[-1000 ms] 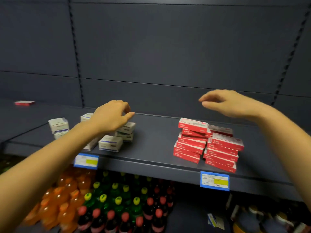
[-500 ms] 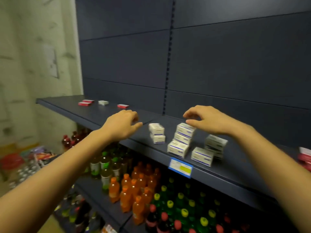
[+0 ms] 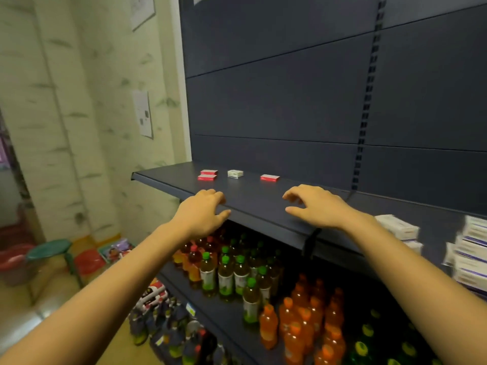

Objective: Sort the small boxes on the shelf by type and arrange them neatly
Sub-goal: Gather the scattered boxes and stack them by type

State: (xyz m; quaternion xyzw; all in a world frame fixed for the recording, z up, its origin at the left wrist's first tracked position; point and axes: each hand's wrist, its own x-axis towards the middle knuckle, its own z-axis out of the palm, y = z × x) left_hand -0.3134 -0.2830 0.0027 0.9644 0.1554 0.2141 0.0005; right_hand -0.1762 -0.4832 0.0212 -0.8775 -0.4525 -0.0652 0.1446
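Note:
On the dark shelf [image 3: 253, 198], far back at the left end, lie two red boxes [image 3: 208, 174], one white box [image 3: 235, 173] and a third red box [image 3: 269, 177]. Stacked white boxes [image 3: 471, 255] stand at the right edge of view, blurred. My left hand [image 3: 201, 212] hovers over the shelf's front edge, fingers loosely curled, holding nothing. My right hand [image 3: 313, 205] hovers above the shelf with relaxed fingers, also holding nothing. Both hands are short of the loose boxes.
The shelf below holds green-capped bottles [image 3: 232, 272] and orange bottles [image 3: 305, 317]. A green stool [image 3: 50, 250] and red baskets [image 3: 88, 260] stand on the floor at left. A pale wall adjoins the shelf's left end.
The view has swung left along the shelf. The red stacks are out of view and the white stacks have slid to the right edge. Both hands moved left toward the loose boxes.

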